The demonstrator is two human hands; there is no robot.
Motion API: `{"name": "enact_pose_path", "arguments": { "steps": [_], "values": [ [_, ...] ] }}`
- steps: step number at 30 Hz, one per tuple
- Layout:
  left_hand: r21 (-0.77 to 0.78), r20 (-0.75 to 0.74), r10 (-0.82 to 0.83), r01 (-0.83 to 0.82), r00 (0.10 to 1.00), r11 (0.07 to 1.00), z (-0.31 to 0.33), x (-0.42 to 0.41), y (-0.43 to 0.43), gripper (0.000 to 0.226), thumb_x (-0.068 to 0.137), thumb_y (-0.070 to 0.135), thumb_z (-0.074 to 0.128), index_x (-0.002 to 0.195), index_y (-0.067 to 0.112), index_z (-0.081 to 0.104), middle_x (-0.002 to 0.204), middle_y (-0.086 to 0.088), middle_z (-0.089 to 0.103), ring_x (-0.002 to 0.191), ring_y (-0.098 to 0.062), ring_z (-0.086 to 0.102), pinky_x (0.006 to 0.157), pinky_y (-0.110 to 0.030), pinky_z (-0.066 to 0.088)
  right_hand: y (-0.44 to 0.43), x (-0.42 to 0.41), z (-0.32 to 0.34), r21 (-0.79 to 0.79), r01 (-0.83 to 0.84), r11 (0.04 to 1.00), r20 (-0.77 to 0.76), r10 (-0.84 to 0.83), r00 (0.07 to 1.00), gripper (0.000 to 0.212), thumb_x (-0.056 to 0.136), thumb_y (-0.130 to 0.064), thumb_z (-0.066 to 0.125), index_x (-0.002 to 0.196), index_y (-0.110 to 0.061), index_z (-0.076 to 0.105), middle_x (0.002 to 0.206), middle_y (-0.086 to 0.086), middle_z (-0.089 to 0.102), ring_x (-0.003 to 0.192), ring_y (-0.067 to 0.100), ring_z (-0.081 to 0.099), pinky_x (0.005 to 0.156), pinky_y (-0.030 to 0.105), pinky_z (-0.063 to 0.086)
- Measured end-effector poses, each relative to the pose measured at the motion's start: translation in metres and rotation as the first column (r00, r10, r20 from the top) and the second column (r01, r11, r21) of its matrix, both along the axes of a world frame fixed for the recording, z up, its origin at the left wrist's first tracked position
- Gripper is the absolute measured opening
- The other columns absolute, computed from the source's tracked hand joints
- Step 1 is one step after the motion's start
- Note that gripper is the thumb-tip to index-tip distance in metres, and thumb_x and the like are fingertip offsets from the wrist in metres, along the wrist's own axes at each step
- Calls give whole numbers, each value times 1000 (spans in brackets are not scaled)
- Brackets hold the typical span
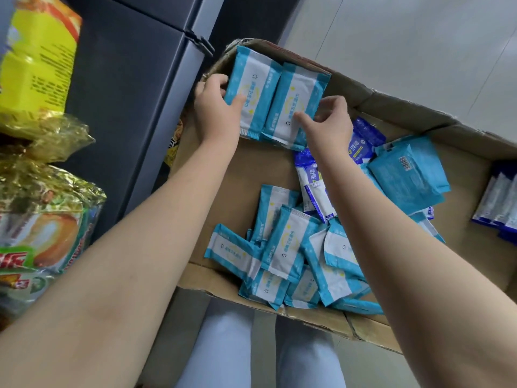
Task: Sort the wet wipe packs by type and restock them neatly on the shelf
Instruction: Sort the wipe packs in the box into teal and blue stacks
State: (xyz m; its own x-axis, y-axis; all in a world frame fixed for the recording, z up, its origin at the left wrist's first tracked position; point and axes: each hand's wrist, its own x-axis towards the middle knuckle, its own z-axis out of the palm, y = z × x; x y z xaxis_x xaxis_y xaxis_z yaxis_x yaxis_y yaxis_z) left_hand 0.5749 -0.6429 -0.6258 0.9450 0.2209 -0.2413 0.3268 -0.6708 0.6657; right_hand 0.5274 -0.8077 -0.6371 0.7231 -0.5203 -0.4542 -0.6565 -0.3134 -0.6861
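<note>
Sorting step, likely: left hand [215,103] grips a teal wipe pack [253,88], right hand [328,120] pinches the neighbouring pack [296,99] (cardboard box [223,177] corner); next, align both.

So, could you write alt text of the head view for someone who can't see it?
Two bare hands hold two light-blue wet wipe packs side by side at the far corner of a cardboard box: the left hand grips the left pack, the right hand pinches the right pack. Nearer, loose light-blue packs and dark-blue packs lie heaped.

Dark-blue packs [500,203] partly off-frame right
</note>
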Motion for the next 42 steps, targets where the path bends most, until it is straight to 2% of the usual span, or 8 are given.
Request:
{"name": "enact_pose_path", "arguments": {
  "steps": [7,12,17,22,26,33,38,42],
  "values": [
    [-98,87,48,-40,995,994,19,-55,2,33,93,22,64,124,14,56,130,-4,51,121,-17,50,81,5,33,-26,-49,15,34,-74,997,20,73,997,33,87,-36,72,112,-20,59,109,-2,66,98,10,61,86,27,50],
    [-121,-201,112,-138,973,983,17,-161,14,38,93,28,65,128,19,55,130,4,48,125,-16,45,102,-27,38,-51,-106,22,258,-276,926,-125,316,941,34,88,-35,73,118,-20,65,114,-1,67,108,11,62,101,35,49],
    [-51,-399,351,-403,847,914,20,-243,25,52,94,32,64,141,20,44,146,-1,42,133,-18,41,103,-30,36,-43,-143,21,228,-563,794,-146,600,787,56,77,-58,74,127,-33,64,140,-5,53,132,15,45,112,39,35],
    [-101,-626,548,-755,554,648,11,-264,22,65,91,40,67,144,21,36,130,2,47,110,-16,46,87,-31,37,-12,-162,21,260,-630,732,-137,674,726,47,81,-49,76,122,-29,67,126,-1,63,117,17,58,104,42,45],
    [-113,-728,573,-890,377,442,-12,-253,27,88,58,64,74,132,24,52,132,-2,54,116,-24,54,95,-37,45,3,-174,13,345,-533,773,-167,609,775,52,80,-51,76,125,-27,66,120,-2,66,111,12,61,101,39,48],
    [-140,-741,571,-913,353,382,-20,-228,38,4,95,5,58,93,9,57,76,-1,52,59,-7,44,37,-10,37,13,-153,13,419,-466,779,-127,558,820,49,86,-59,63,131,-39,60,133,-8,60,120,13,57,105,42,47],
    [-197,-838,422,-912,347,360,-14,-210,49,18,93,32,66,87,18,57,89,0,60,75,-5,55,66,-15,47,22,-145,13,535,-386,751,-97,508,856,44,98,-48,53,140,-34,54,141,-13,52,125,1,48,107,28,39],
    [-196,-850,386,-894,359,402,-17,-196,49,20,92,39,66,88,22,58,92,2,64,80,-6,59,64,-19,46,28,-151,3,501,-393,771,-136,519,844,47,98,-55,48,142,-36,51,146,-15,48,128,1,43,108,24,31]
  ]
}}
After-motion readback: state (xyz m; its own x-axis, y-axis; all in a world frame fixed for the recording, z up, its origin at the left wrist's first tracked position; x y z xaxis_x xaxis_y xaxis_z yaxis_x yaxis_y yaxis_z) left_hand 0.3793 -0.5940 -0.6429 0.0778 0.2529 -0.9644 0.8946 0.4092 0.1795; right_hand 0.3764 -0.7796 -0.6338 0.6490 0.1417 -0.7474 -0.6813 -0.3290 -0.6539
